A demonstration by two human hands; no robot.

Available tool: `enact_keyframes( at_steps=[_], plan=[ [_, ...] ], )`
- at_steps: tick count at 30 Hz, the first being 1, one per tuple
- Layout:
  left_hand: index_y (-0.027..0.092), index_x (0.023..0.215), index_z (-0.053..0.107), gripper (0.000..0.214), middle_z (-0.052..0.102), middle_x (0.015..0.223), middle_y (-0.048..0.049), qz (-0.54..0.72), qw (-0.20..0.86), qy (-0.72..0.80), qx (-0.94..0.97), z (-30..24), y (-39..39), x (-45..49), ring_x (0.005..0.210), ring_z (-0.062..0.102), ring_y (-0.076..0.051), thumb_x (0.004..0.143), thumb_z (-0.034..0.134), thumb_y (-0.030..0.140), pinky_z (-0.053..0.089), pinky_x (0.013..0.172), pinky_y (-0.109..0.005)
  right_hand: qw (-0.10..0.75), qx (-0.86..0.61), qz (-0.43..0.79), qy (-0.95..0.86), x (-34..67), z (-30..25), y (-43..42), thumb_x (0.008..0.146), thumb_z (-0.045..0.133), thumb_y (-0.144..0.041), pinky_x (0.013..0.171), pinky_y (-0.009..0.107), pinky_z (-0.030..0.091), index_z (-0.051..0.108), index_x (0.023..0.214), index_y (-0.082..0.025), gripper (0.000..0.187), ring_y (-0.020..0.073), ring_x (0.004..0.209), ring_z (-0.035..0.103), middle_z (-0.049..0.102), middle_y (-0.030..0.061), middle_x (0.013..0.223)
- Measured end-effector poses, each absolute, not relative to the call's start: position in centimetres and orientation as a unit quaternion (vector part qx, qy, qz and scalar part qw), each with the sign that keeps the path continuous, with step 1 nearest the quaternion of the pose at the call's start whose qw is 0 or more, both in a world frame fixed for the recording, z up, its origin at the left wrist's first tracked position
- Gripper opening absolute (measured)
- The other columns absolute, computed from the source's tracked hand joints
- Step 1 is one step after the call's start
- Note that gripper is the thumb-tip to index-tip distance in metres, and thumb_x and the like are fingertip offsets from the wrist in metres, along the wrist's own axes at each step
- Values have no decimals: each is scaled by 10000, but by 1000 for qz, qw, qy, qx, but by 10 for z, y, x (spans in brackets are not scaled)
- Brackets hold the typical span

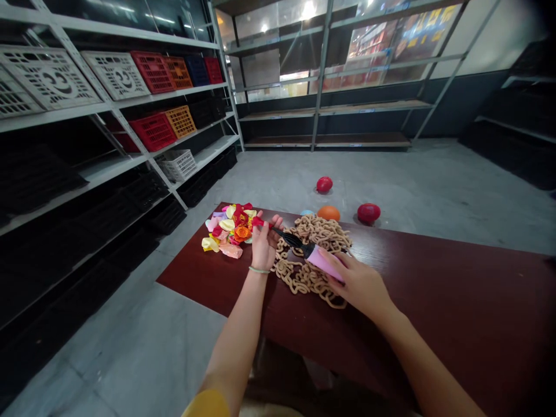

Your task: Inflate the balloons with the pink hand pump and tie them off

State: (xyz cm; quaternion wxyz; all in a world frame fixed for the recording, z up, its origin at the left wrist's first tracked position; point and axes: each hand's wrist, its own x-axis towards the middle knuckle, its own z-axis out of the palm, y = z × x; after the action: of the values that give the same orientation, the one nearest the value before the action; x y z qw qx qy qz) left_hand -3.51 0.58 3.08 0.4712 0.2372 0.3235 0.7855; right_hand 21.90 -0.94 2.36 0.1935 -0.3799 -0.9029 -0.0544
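Observation:
My right hand is wrapped round the pink handle of a balloon pump. The pump's black, ribbed front end points left toward my left hand. A limp red balloon is pinched in the fingers of my left hand, at the pump's tip; how far it sits over the nozzle is too small to tell. Left of that hand lies a pile of uninflated balloons in yellow, pink, orange, red and purple. Under and around the pump, a tangled heap of beige cord spreads over the brown table.
Past the table's far edge are an orange balloon, two red balloons and part of a light blue one. Metal shelving with plastic crates stands at left. Another rack stands at the back.

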Motion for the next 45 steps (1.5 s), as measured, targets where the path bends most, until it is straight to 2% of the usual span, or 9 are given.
enact_keyframes(
  at_steps=[13,17,20,24,29,32,38,45],
  plan=[
    [279,1410,359,591,703,1156,-89,760,489,318,287,32,3,-20,1128,660,-228,900,648,365,486,998,-408,205,-393,-54,-895,212,26,-13,870,573,-301,711,355,511,356,1501,-310,667,259,918,646,671,78,1157],
    [235,1330,462,495,705,1146,-98,765,495,312,269,34,2,-11,1140,648,-251,898,636,401,479,1002,-426,232,-396,-39,-888,209,22,-12,877,569,-309,787,394,525,357,1489,-225,653,276,969,651,668,110,1196],
    [173,1153,584,365,718,1032,-104,767,518,286,247,45,-1,0,1078,662,-268,929,559,460,483,980,-433,275,-398,-22,-875,208,19,-13,885,569,-326,831,403,529,426,1417,-183,569,275,1002,658,671,123,1205],
    [191,958,585,307,673,891,-48,785,518,253,229,70,-3,18,882,669,-196,923,544,493,524,871,-384,305,-400,-8,-864,207,22,-17,902,561,-345,834,373,541,428,1423,-213,554,257,1042,658,660,106,1247],
    [253,1055,569,262,500,694,37,822,464,226,241,96,1,31,591,521,-104,891,619,452,486,599,-255,280,-460,13,-842,204,28,-23,921,539,-396,653,298,546,357,1491,-298,607,221,911,688,668,62,1230],
    [243,978,564,251,454,674,39,827,464,222,225,102,2,37,564,484,-97,882,628,465,453,554,-234,274,-472,14,-838,203,25,-23,932,522,-436,667,305,545,321,1513,-313,627,228,913,690,675,68,1214],
    [218,792,465,352,406,622,47,835,433,266,211,105,1,53,483,416,-81,885,584,536,352,436,-199,308,-476,5,-823,201,14,-22,919,538,-512,696,296,527,414,1459,-270,604,235,917,703,683,84,1228],
    [219,772,410,327,365,571,71,826,345,402,196,132,28,-2,392,355,-68,944,473,490,273,355,-184,299,-477,78,-823,188,13,-32,843,641,-378,717,333,543,512,1364,-230,557,266,892,723,690,74,1234]
  ],
)
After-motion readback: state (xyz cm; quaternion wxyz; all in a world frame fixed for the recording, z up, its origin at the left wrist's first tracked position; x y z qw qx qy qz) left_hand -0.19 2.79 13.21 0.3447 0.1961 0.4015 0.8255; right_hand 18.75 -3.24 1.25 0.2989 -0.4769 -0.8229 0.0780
